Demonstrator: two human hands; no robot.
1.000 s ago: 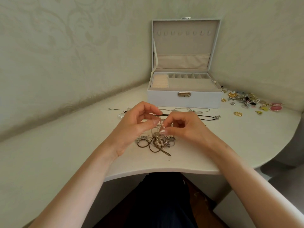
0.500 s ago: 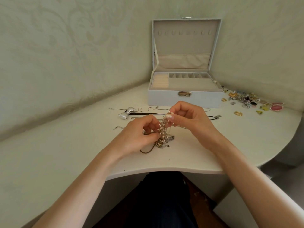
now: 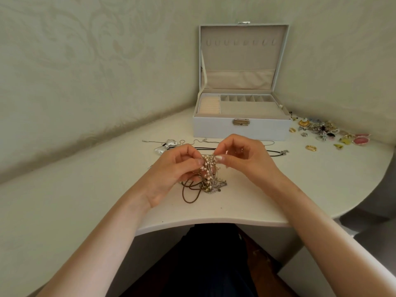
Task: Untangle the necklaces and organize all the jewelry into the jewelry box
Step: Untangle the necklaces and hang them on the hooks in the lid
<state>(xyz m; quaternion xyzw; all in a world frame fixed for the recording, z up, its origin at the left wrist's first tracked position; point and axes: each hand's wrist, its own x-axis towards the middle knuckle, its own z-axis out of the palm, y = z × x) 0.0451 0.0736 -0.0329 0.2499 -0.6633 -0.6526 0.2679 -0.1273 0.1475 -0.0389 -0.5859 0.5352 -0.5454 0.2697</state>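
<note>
Both hands meet over the near middle of the white worktop (image 3: pixel 300 189), holding the tangle of necklaces (image 3: pixel 209 170) between them. The left hand (image 3: pixel 177 168) pinches the left side of the clump, its fingers (image 3: pixel 198 161) curled in against the pearl-beaded strands. The right hand (image 3: pixel 246 159) pinches the top right of the same strands with thumb and forefinger, the other fingers loosely bent behind. The upper part of the tangle is lifted off the surface. Its lower part, fine silver and gold chain, rests on the worktop just below the hands. A brown cord (image 3: pixel 190 194) loops out of it towards the near left. Just beyond the hands lie a black cord necklace (image 3: pixel 276 153), a thin silver chain (image 3: pixel 197 141) and, to the left, a silver bow pendant (image 3: pixel 166 145). The jewelry box (image 3: pixel 242 129) stands at the far side against the wall with its lid upright. It shows a row of hooks in the lid, cream ring rolls (image 3: pixel 209 106) in the left compartment, a row of small compartments along the back and a wide flat tray in front. A metal clasp (image 3: pixel 241 122) sits on its front wall. To the right of the box a heap of small jewelry (image 3: pixel 323 130) is spread on the worktop, with a gold oblong ring (image 3: pixel 311 148) a little nearer and apart from it.
</note>
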